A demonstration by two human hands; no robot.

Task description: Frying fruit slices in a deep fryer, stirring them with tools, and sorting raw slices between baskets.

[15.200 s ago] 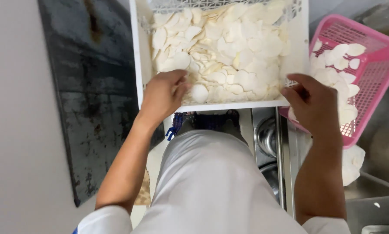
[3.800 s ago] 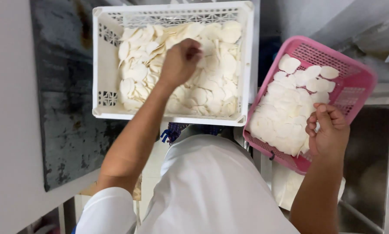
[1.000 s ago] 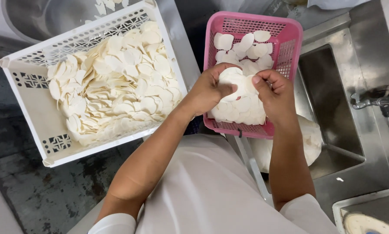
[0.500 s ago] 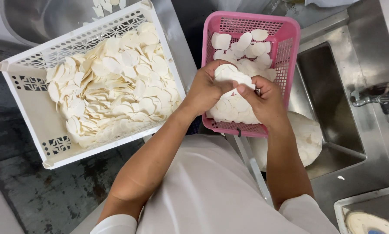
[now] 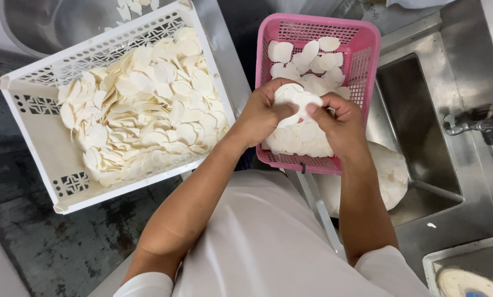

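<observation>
Filling the left of the view, a large white perforated plastic crate holds a heap of thin pale round slices. Right of it, a smaller pink plastic mesh basket carries more such slices over a stainless steel sink. Above that basket, the left hand and right hand meet, both closed on a small stack of white round slices pinched between them.

Thin white round slices (stacked) over pink basket
</observation>
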